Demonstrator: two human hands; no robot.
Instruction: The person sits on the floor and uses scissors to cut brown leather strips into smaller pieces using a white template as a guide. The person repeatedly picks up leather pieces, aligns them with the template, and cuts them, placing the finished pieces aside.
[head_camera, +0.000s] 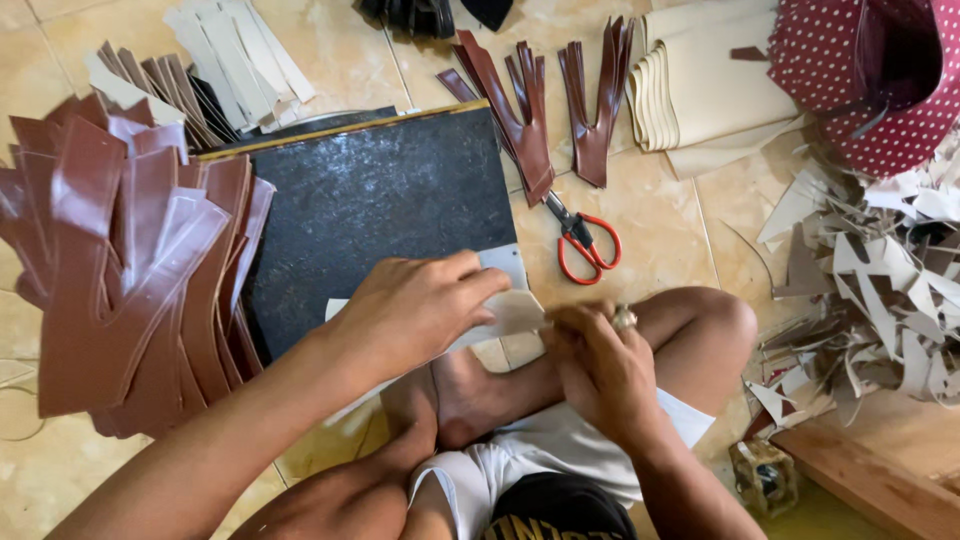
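Observation:
My left hand (415, 305) presses flat on a cream-coloured cut piece (512, 312) at the near edge of a black board (380, 190). At the piece's right end, the fingers of my right hand (600, 360) pinch it; that hand wears a ring. I cannot tell whether it also holds a tool. I sit cross-legged on the tiled floor, a bare foot (480, 395) under both hands.
A large pile of brown leather pieces (120, 260) lies to the left. Red-handled scissors (585, 245) and brown cut shapes (530, 110) lie beyond the board. Cream sheets (710, 90) are stacked at top right, pale offcuts (880, 280) heaped at right beside a red dotted fabric (880, 80).

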